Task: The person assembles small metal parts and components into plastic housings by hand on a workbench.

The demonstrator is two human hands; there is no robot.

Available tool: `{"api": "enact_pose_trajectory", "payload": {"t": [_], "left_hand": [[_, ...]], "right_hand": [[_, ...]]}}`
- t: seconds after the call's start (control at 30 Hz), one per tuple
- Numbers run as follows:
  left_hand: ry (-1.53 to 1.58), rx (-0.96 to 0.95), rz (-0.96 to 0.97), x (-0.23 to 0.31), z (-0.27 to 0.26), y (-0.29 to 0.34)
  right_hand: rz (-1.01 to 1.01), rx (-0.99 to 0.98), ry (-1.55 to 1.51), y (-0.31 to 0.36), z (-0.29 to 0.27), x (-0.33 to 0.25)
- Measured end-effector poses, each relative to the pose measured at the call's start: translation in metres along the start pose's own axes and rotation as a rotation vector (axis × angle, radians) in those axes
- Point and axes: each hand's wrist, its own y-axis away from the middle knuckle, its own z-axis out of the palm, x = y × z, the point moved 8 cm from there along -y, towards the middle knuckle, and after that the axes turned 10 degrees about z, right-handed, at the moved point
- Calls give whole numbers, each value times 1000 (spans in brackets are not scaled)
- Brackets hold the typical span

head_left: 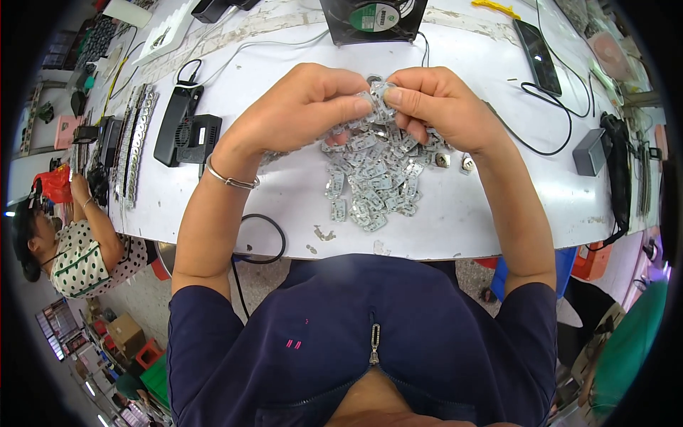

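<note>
A heap of small, flat, silvery-clear parts with holes [373, 186] lies on the white table in front of me. Over its far edge my two hands meet. My left hand [299, 110] is closed, thumb and fingers pinching small silvery parts at their tips. Just beside it, my right hand [442, 107] is closed too, its thumb and forefinger on a small silvery part [382, 107] between the hands. The exact kind of these parts is too small to tell. A few round metal pieces [442, 160] sit at the heap's right side.
A black fan [341, 32] stands beyond my hands. To the left are a black device [188, 132] and strips of metal parts [131, 146]. A smartphone [537, 57], cables, and a grey box [589, 152] are on the right. Another person [89, 245] works at left.
</note>
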Motion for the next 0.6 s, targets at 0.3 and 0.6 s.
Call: {"api": "enact_pose_trajectory", "payload": {"t": [0.3,0.6], "left_hand": [[-516,364,171,4,-17,1],[-1020,492,620,26,-1,4]], "right_hand": [[47,186,113,-10,-7,-2],[81,262,173,-9,-8,-5]]}}
